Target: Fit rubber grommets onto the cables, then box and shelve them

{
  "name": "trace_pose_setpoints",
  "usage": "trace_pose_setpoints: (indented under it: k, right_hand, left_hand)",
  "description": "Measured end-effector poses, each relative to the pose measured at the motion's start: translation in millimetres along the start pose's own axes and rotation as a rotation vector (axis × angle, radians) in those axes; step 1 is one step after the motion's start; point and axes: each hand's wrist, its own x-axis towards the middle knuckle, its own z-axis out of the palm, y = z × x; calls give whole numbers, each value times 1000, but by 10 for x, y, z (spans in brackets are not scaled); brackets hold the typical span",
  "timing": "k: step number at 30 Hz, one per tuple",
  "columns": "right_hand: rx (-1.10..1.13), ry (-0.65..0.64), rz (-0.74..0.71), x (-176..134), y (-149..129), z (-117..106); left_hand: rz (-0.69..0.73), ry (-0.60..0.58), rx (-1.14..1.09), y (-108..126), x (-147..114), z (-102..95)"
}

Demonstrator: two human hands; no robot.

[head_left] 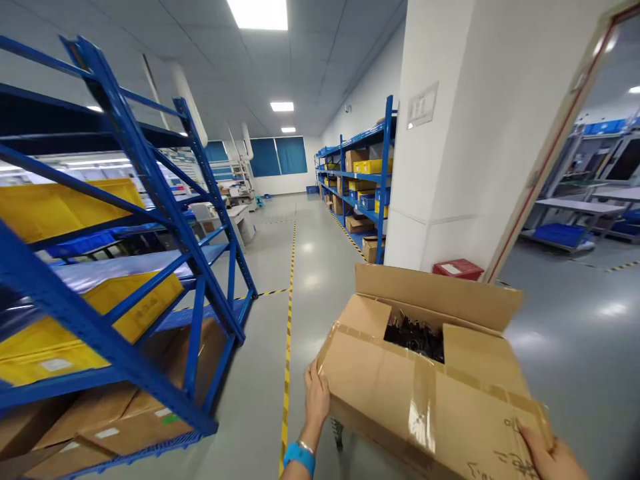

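Observation:
A large cardboard box (395, 380) is in front of me at the lower right, with a flap standing up at its far side. Through the gap between its top flaps I see dark black items (416, 339), too jumbled to name. My left hand (317, 395), with a blue band at the wrist, grips the box's left edge, fingers curled over the corner. At the right end, my right hand (547, 457) holds the box near handwritten marks, partly cut off by the frame. Below the box a small part of a wheeled support (337, 433) shows.
Blue racks (165, 200) with yellow bins stand close on my left. More blue shelving (385, 180) lines the right wall beyond a white pillar (430, 160). A red box (458, 269) sits at the pillar's foot, beside a doorway. Yellow-black tape (289, 333) runs along the floor.

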Motion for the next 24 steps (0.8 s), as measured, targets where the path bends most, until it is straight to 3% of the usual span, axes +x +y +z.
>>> trace_pose_setpoints:
  k: [3, 10, 18, 24]
  right_hand:
    - [-74, -17, -28, 433, -740, 267]
    - [2, -24, -56, 1588, -2101, 1118]
    - [-45, 2, -1, 2464, -3983, 1909]
    - [17, 11, -33, 3465, -5063, 2537]
  left_hand:
    - [3, 28, -12, -85, 798, 147]
    - [35, 107, -59, -338, 2790, 597]
    - [13, 109, -139, -491, 5077, 1083]
    - [54, 117, -139, -689, 6658, 1499]
